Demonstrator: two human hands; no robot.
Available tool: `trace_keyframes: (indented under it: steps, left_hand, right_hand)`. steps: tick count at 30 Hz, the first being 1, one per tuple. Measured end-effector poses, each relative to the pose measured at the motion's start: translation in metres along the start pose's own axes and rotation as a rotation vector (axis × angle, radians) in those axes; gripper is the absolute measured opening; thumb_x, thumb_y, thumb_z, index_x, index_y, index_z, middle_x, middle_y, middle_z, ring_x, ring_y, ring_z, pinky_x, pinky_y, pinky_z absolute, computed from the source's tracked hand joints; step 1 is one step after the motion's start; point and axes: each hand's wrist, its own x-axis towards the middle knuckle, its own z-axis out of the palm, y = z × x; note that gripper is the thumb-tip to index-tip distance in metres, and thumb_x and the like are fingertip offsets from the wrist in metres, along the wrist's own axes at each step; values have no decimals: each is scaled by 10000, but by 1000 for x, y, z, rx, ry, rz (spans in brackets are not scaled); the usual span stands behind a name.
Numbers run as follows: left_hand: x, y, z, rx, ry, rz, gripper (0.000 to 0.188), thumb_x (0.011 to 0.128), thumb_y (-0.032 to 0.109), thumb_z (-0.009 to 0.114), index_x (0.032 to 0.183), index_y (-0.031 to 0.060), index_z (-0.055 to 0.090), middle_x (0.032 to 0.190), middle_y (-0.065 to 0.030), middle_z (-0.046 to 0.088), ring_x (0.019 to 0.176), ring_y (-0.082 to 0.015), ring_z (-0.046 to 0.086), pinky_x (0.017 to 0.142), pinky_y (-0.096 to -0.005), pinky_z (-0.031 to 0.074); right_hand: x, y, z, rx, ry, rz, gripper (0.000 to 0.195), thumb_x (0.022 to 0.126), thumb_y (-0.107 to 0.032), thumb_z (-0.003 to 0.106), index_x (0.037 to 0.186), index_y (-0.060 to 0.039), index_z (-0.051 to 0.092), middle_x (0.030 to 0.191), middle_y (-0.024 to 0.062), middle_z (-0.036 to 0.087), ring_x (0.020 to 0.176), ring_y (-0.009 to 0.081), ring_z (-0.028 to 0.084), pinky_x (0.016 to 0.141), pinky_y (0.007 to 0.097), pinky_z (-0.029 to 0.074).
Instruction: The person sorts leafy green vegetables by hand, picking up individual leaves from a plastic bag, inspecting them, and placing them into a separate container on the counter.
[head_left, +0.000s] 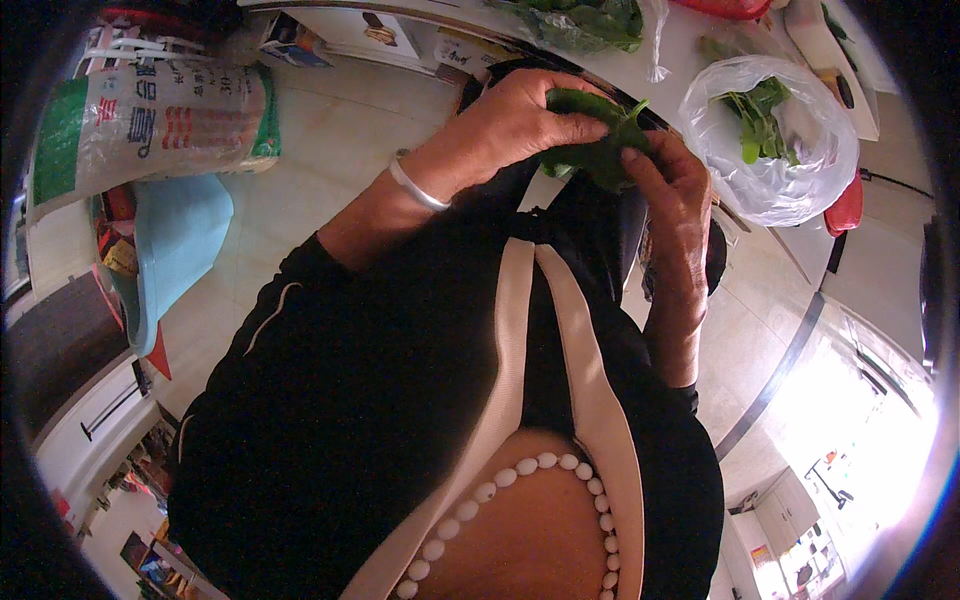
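Between my two hands, close to the table edge, is a bunch of dark green leaves (600, 161) with a pale stem sticking up. My left hand (517, 112) pinches the leaves from the left, thumb on top. From the right, my right hand (671, 169) grips the same leaves between thumb and fingers. Just right of that hand, an open clear plastic bag (806, 191) holds a few green leafy sprigs (757, 120). Beyond my hands, more leafy greens (592, 22) lie in thin plastic at the top.
A white table (664, 90) runs along the top, with a red object (727, 6) at its far side. On the tiled floor to the left are a printed woven sack (172, 120) and a light blue bin (180, 240). Bright light enters at lower right.
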Motion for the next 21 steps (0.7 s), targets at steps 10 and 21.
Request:
trace_keyframes:
  steps: [10,21]
  left_hand:
    - [0,-18,13,-65,63,-43,239,773,135,621,977,15,591,838,-5,609,760,-71,542,695,-221,459]
    - [1,-9,11,-82,271,59,234,753,121,630,955,8,590,842,-28,615,751,-94,556,697,-240,459]
  right_hand:
    - [0,-2,19,-486,206,-217,193,719,-138,551,848,4,567,735,165,573,623,260,554,590,352,443]
    - [3,3,3,570,-63,146,293,886,-213,442,1040,16,539,796,52,594,658,115,558,564,239,463]
